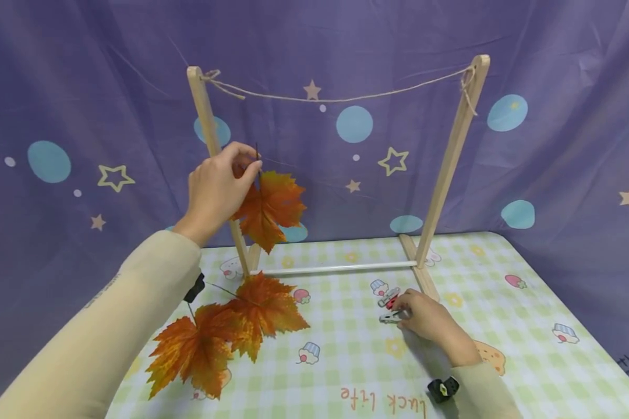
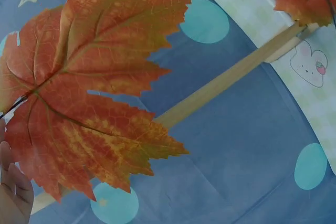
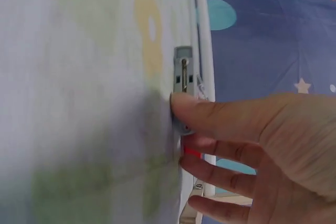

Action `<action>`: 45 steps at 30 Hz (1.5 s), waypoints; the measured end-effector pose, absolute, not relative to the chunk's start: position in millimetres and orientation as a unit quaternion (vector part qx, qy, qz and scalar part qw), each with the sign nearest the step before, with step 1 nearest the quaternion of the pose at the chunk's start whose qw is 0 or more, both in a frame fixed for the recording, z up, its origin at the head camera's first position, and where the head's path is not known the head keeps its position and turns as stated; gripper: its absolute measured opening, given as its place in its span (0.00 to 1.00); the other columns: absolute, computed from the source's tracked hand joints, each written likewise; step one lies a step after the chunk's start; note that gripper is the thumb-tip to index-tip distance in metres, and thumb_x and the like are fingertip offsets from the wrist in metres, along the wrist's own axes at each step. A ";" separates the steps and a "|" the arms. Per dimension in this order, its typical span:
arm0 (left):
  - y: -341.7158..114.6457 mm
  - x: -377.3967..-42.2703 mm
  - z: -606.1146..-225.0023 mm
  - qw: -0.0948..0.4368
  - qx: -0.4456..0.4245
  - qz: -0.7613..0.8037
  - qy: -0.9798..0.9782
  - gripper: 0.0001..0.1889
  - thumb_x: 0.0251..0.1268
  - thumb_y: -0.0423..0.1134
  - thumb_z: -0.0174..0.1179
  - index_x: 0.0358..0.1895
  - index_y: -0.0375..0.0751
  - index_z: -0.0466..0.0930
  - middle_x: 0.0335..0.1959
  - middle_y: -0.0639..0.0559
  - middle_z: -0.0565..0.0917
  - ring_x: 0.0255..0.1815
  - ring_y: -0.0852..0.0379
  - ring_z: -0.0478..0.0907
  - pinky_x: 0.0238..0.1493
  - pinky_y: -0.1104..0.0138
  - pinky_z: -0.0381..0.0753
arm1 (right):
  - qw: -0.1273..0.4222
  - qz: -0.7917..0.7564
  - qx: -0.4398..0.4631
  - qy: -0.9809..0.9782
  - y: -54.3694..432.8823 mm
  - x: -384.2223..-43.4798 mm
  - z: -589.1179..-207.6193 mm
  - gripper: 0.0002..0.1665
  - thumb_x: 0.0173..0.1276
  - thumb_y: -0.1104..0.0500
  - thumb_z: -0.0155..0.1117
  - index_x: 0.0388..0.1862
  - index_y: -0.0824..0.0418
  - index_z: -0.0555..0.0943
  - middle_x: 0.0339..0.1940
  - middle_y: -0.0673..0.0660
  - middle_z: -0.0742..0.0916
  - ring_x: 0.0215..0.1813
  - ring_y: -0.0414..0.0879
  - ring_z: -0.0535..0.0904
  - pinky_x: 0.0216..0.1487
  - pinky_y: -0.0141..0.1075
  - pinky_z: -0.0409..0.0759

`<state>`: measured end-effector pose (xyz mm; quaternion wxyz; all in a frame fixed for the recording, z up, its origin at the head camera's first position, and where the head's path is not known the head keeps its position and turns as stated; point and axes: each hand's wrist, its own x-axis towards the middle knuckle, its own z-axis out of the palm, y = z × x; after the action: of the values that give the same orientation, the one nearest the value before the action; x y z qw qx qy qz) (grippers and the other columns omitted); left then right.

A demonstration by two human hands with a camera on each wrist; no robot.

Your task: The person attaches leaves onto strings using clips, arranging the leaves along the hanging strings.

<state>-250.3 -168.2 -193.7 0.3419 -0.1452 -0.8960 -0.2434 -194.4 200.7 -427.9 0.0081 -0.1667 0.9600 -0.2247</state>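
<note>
My left hand (image 1: pixel 217 186) pinches the thin dark stem of an orange-red artificial maple leaf (image 1: pixel 272 206), which hangs below the fingertips beside the frame's left post. In the left wrist view the leaf (image 2: pixel 100 93) spreads wide and only part of the hand (image 2: pixel 14 192) shows. Low over the table, my right hand (image 1: pixel 427 317) pinches a grey clothespin (image 1: pixel 390 318); the right wrist view shows the thumb across this clothespin (image 3: pixel 183 72). Just behind lie more clothespins, one of them red (image 1: pixel 392 301), partly hidden by the fingers.
A wooden frame stands at the back, its posts (image 1: pixel 451 157) joined by a sagging twine (image 1: pixel 340 100) above and a white rod (image 1: pixel 335 269) below. Two more maple leaves (image 1: pixel 194 349) lie overlapping at the table's left. A checked cloth (image 1: pixel 346 349) covers the table.
</note>
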 end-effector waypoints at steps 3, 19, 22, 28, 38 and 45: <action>-168.1 -254.7 -192.7 0.341 -0.140 -0.242 -0.897 0.12 0.73 0.47 0.59 0.50 0.45 0.82 0.40 0.52 0.88 0.30 0.51 0.78 0.35 0.54 0.71 | 0.011 -0.216 -0.183 0.959 201.9 -197.8 -425.6 0.15 0.51 0.64 0.80 0.36 0.55 0.85 0.34 0.47 0.81 0.37 0.43 0.78 0.40 0.43 0.78; -168.5 -265.8 -186.9 0.327 -0.146 -0.268 -0.894 0.14 0.75 0.47 0.56 0.51 0.42 0.81 0.41 0.48 0.86 0.34 0.49 0.79 0.38 0.57 0.72 | 0.032 -0.211 -0.275 0.938 208.8 -207.5 -376.0 0.12 0.64 0.67 0.70 0.47 0.61 0.84 0.42 0.53 0.87 0.39 0.46 0.82 0.38 0.40 0.80; -167.2 -266.9 -185.7 0.325 -0.145 -0.279 -0.892 0.14 0.75 0.46 0.56 0.51 0.41 0.81 0.41 0.47 0.86 0.34 0.49 0.79 0.40 0.57 0.71 | 0.021 -0.204 -0.290 0.935 206.4 -211.5 -362.3 0.13 0.65 0.65 0.69 0.48 0.61 0.83 0.44 0.53 0.87 0.40 0.44 0.81 0.39 0.39 0.80; -165.4 -267.9 -183.6 0.326 -0.136 -0.278 -0.893 0.14 0.75 0.48 0.56 0.51 0.42 0.82 0.42 0.48 0.87 0.36 0.49 0.80 0.41 0.56 0.73 | -0.013 -0.194 -0.331 0.923 197.7 -218.5 -338.0 0.13 0.68 0.61 0.68 0.50 0.61 0.83 0.43 0.51 0.86 0.38 0.40 0.80 0.36 0.35 0.79; -164.4 -268.9 -181.3 0.332 -0.127 -0.272 -0.894 0.15 0.75 0.49 0.55 0.51 0.43 0.83 0.44 0.48 0.88 0.36 0.49 0.81 0.40 0.56 0.74 | -0.030 -0.197 -0.368 0.908 177.4 -237.0 -292.7 0.13 0.71 0.58 0.66 0.53 0.59 0.83 0.42 0.50 0.83 0.38 0.40 0.78 0.33 0.35 0.76; -165.1 -268.4 -179.4 0.334 -0.115 -0.271 -0.896 0.15 0.76 0.48 0.54 0.52 0.42 0.82 0.45 0.49 0.88 0.36 0.49 0.81 0.40 0.56 0.73 | -0.034 -0.242 -0.389 0.888 153.2 -247.3 -253.9 0.16 0.69 0.57 0.68 0.55 0.58 0.84 0.41 0.49 0.82 0.39 0.43 0.78 0.42 0.41 0.79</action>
<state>-268.4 -165.1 -179.4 0.3337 -0.1152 -0.8956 -0.2708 -247.3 153.2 -253.9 -0.0338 -0.3887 0.8885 -0.2416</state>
